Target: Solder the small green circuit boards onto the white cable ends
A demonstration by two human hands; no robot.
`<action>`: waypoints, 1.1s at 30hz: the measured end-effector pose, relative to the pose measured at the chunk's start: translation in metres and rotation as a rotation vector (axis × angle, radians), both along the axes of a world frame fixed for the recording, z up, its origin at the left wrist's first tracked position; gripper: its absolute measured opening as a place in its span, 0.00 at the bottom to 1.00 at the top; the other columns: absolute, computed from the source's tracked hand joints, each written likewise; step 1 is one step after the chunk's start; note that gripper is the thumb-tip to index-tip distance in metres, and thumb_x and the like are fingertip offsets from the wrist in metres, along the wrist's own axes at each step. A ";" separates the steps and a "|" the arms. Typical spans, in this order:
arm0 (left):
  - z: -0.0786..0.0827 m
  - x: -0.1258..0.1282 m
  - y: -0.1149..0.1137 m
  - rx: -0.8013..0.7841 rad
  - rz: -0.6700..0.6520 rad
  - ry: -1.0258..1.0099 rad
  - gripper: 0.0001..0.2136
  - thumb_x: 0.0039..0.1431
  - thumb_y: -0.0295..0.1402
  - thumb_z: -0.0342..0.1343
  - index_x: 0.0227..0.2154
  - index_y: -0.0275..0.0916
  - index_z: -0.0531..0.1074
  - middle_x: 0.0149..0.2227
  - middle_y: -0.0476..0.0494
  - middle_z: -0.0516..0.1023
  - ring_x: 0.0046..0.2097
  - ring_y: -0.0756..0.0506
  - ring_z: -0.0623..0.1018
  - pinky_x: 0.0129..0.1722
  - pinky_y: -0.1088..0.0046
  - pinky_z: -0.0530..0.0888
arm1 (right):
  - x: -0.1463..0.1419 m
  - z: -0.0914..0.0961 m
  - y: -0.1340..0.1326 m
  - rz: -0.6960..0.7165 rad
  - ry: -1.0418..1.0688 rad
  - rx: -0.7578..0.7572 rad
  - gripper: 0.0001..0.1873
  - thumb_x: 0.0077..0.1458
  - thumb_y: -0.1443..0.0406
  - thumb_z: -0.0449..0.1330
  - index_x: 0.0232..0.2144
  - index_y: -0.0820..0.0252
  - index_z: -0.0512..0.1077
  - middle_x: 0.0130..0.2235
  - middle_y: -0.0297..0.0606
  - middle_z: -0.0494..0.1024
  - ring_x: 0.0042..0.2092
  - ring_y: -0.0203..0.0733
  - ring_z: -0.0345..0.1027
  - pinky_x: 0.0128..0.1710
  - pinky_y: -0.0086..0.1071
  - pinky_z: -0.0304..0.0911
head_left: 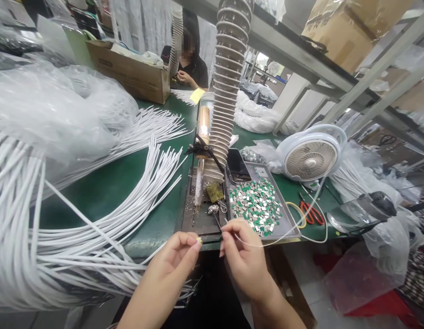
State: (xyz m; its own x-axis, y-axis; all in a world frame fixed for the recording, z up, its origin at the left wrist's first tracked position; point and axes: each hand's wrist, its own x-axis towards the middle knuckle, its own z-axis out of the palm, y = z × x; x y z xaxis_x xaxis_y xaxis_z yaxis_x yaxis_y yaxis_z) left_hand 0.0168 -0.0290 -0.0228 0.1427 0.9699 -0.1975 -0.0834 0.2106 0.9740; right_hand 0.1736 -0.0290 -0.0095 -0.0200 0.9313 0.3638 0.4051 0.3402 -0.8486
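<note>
Our left hand (pixel 165 274) holds a narrow pinch, its grip closed on a small gold-coloured piece (pixel 199 240) between thumb and fingertips. Our right hand (pixel 248 258) makes the same narrow grip on a thin white cable (pixel 276 241), which runs off to the right across the front of a metal tray (pixel 287 226). Both hands sit close together, just over the near edge of the green surface (pixel 105 201). The tray, right beside our right hand, carries a heap of small green-and-silver pieces (pixel 256 205) and a phone (pixel 236 165). To the left of the tray lie a yellow-green sponge (pixel 214 192) and a clamped tan cylinder (pixel 204 125). Bundles of white cables (pixel 77 237) sweep across the left of the surface. Red-handled scissors (pixel 311 212) lie below a white fan (pixel 310 160). At the far end, a co-worker (pixel 189 68) sits working behind a cardboard box (pixel 129 68).
</note>
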 end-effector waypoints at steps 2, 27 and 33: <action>0.003 0.000 0.001 0.024 -0.005 0.016 0.10 0.56 0.43 0.55 0.31 0.42 0.70 0.27 0.53 0.68 0.27 0.50 0.66 0.28 0.76 0.66 | -0.010 -0.004 -0.004 0.054 0.086 -0.066 0.05 0.58 0.68 0.51 0.32 0.58 0.67 0.32 0.33 0.66 0.24 0.30 0.64 0.23 0.26 0.64; 0.001 0.001 -0.002 0.122 -0.088 -0.028 0.06 0.59 0.37 0.53 0.30 0.43 0.71 0.33 0.49 0.75 0.37 0.46 0.74 0.40 0.75 0.71 | -0.027 -0.009 0.000 0.068 0.310 -0.225 0.05 0.51 0.66 0.55 0.25 0.60 0.67 0.25 0.31 0.66 0.27 0.31 0.60 0.27 0.25 0.58; -0.001 0.003 -0.003 0.163 -0.096 -0.008 0.07 0.59 0.36 0.53 0.26 0.43 0.70 0.29 0.51 0.72 0.35 0.48 0.74 0.34 0.78 0.71 | -0.027 -0.015 0.000 0.139 0.478 -0.418 0.09 0.52 0.62 0.56 0.24 0.58 0.61 0.14 0.21 0.57 0.14 0.26 0.49 0.13 0.20 0.45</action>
State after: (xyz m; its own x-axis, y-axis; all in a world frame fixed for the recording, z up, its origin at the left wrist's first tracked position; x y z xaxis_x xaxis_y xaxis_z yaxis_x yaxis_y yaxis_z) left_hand 0.0200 -0.0325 -0.0234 0.2370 0.9708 -0.0369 -0.0788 0.0570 0.9953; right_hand 0.1467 -0.0289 -0.0241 -0.0767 0.9966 -0.0303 -0.0741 -0.0360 -0.9966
